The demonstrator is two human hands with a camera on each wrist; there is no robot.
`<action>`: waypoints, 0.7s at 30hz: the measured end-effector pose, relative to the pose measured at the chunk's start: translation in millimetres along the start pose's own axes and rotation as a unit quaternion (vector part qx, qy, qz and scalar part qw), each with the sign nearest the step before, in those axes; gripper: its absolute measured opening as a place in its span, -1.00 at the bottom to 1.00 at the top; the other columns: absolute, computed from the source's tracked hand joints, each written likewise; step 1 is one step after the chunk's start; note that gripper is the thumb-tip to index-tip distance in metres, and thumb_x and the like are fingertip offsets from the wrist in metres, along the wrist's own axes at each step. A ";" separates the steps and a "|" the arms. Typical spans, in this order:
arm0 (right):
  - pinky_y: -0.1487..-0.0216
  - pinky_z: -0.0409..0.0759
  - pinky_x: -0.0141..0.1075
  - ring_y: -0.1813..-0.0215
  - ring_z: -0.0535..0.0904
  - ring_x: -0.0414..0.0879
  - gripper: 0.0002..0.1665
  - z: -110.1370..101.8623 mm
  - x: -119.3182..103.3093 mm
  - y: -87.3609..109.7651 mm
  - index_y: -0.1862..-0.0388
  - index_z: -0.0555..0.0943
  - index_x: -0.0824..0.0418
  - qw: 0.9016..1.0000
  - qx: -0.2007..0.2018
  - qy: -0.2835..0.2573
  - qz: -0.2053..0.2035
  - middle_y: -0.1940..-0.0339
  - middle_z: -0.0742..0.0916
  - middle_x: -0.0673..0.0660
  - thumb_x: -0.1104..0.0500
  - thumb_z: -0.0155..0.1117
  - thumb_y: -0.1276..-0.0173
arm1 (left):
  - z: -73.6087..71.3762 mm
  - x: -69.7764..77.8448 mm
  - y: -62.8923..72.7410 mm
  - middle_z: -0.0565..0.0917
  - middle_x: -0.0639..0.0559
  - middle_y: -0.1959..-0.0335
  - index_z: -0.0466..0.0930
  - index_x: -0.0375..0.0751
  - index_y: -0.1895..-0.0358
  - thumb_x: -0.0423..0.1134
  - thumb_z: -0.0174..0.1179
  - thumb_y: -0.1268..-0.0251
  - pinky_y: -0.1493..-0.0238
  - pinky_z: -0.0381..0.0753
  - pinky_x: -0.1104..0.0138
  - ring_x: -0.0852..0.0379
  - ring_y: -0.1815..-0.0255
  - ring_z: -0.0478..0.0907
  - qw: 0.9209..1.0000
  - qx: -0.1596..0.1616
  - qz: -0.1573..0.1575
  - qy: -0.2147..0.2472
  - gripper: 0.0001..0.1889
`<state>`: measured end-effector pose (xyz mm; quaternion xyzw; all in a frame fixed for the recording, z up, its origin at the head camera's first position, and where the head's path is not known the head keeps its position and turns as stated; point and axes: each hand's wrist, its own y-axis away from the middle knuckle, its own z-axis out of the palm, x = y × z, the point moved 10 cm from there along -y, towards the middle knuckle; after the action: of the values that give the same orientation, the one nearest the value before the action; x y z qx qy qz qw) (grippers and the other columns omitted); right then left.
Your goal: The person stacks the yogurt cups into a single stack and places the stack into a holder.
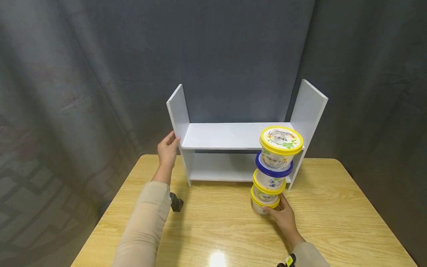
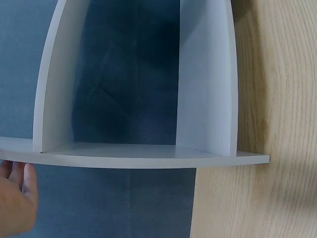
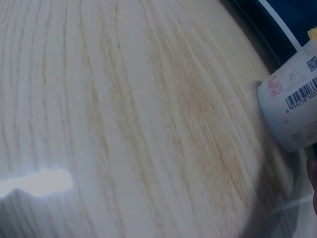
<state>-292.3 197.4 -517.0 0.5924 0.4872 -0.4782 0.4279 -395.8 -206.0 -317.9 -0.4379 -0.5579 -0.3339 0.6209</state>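
A white two-tier shelf (image 1: 230, 135) stands on the table. My left hand (image 1: 168, 150) touches the outside of its left side panel (image 1: 179, 111); in the left wrist view the fingers (image 2: 29, 181) lie against that panel. In front of the shelf's right part rises a stack of several round lidded tubs. The top tub (image 1: 281, 141) has a yellow lid, the one under it a blue-rimmed lid (image 1: 274, 170), and the lower ones yellow lids. My right hand (image 1: 285, 217) holds the bottom tub (image 1: 259, 208), thumb in front and fingers at its right side. The right wrist view shows a tub's barcode side (image 3: 292, 99).
The wooden table (image 1: 213, 222) extends on both sides of the shelf. Grey curtains (image 1: 233, 55) hang behind and at both sides. A black device (image 1: 176, 203) is attached at the left wrist. The shelf's right side panel (image 1: 308, 115) rises behind the tubs.
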 end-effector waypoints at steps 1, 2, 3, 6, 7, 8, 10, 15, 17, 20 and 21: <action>-0.19 0.16 -0.12 -0.22 0.16 0.10 0.10 -0.2 0.5 0.0 -0.36 -0.10 0.16 1.000 0.002 0.000 0.001 -0.25 0.25 0.29 0.16 0.37 0.05 | 0.6 -0.2 -0.4 0.41 -0.12 -0.09 0.35 -0.24 -0.13 -0.30 0.11 -0.14 -0.07 0.32 0.39 0.08 -0.10 0.34 1.000 0.000 -0.002 -0.001 -0.56; -0.19 0.17 -0.12 -0.21 0.16 0.10 0.10 -0.5 0.6 0.4 -0.36 -0.10 0.16 1.000 0.004 0.001 0.001 -0.25 0.25 0.29 0.16 0.37 0.05 | 0.9 -0.5 -0.8 0.41 -0.12 -0.09 0.35 -0.24 -0.13 -0.30 0.11 -0.14 -0.07 0.32 0.38 0.08 -0.10 0.34 1.000 0.001 -0.004 -0.004 -0.56; -0.18 0.18 -0.13 -0.21 0.17 0.09 0.10 -0.9 0.4 0.8 -0.36 -0.10 0.17 1.000 0.007 0.000 0.000 -0.25 0.25 0.30 0.16 0.38 0.05 | 1.1 -0.8 -1.4 0.42 -0.12 -0.09 0.35 -0.23 -0.13 -0.29 0.11 -0.14 -0.07 0.32 0.37 0.08 -0.09 0.34 1.000 0.002 -0.005 -0.006 -0.56; -0.15 0.22 -0.14 -0.20 0.19 0.08 0.11 -1.4 -0.4 2.6 -0.36 -0.10 0.18 1.000 0.011 0.002 0.001 -0.24 0.26 0.30 0.17 0.38 0.06 | 1.6 -2.3 -3.2 0.43 -0.11 -0.08 0.36 -0.23 -0.13 -0.28 0.11 -0.14 -0.07 0.33 0.37 0.08 -0.08 0.35 1.000 0.005 -0.006 -0.012 -0.56; -0.14 0.24 -0.15 -0.20 0.19 0.08 0.11 -1.4 -0.8 3.4 -0.36 -0.10 0.18 1.000 0.011 0.001 0.002 -0.24 0.26 0.30 0.17 0.38 0.06 | 1.6 -2.7 -3.6 0.43 -0.11 -0.07 0.36 -0.23 -0.13 -0.27 0.11 -0.14 -0.06 0.34 0.37 0.08 -0.08 0.36 1.000 0.006 -0.006 -0.013 -0.56; -0.14 0.25 -0.17 -0.20 0.19 0.09 0.11 -1.3 -1.3 4.1 -0.36 -0.10 0.17 1.000 0.011 0.000 0.003 -0.25 0.25 0.30 0.18 0.38 0.06 | 1.5 -3.1 -3.9 0.44 -0.10 -0.07 0.37 -0.22 -0.12 -0.26 0.11 -0.14 -0.05 0.34 0.37 0.08 -0.07 0.37 1.000 0.008 -0.006 -0.014 -0.57; -0.11 0.30 -0.26 -0.20 0.20 0.08 0.11 -0.7 -2.0 5.2 -0.36 -0.11 0.16 1.000 0.009 -0.003 0.007 -0.26 0.24 0.29 0.18 0.37 0.05 | 1.7 -3.7 -4.4 0.44 -0.10 -0.07 0.37 -0.22 -0.12 -0.27 0.11 -0.14 -0.05 0.34 0.37 0.08 -0.07 0.37 1.000 0.009 -0.005 -0.014 -0.57; -0.04 0.32 -0.48 -0.22 0.18 0.11 0.11 0.1 -3.6 6.2 -0.36 -0.13 0.14 1.000 0.004 -0.013 0.009 -0.27 0.22 0.31 0.20 0.36 0.04 | 2.3 -3.7 -2.9 0.43 -0.10 -0.08 0.35 -0.21 -0.14 -0.24 0.10 -0.15 -0.05 0.35 0.36 0.09 -0.08 0.36 1.000 0.008 -0.001 -0.018 -0.56; -0.03 0.32 -0.50 -0.22 0.17 0.13 0.12 0.1 -3.3 6.2 -0.36 -0.14 0.15 1.000 0.004 -0.018 0.007 -0.27 0.21 0.32 0.20 0.37 0.04 | 2.4 -3.6 -2.5 0.43 -0.09 -0.07 0.36 -0.20 -0.14 -0.23 0.09 -0.16 -0.05 0.35 0.36 0.10 -0.08 0.35 1.000 0.008 0.001 -0.021 -0.56; 0.00 0.33 -0.52 -0.21 0.20 0.14 0.11 -1.4 -2.4 6.0 -0.36 -0.10 0.17 1.000 0.015 -0.014 0.001 -0.25 0.23 0.32 0.19 0.38 0.06 | 2.5 -3.2 -2.5 0.44 -0.08 -0.07 0.37 -0.19 -0.13 -0.23 0.10 -0.16 -0.04 0.36 0.37 0.11 -0.06 0.37 1.000 0.013 0.006 -0.024 -0.57; -0.03 0.34 -0.47 -0.21 0.19 0.15 0.12 -1.5 -2.4 6.1 -0.36 -0.10 0.18 1.000 0.017 -0.014 -0.002 -0.25 0.24 0.33 0.17 0.39 0.07 | 2.5 -2.7 -2.2 0.44 -0.08 -0.07 0.37 -0.20 -0.12 -0.24 0.09 -0.16 -0.04 0.36 0.36 0.10 -0.06 0.37 1.000 0.014 0.009 -0.024 -0.58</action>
<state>-286.3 197.6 -514.2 0.5922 0.4742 -0.4950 0.4235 -399.2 -204.8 -320.1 -0.4416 -0.5735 -0.3101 0.6164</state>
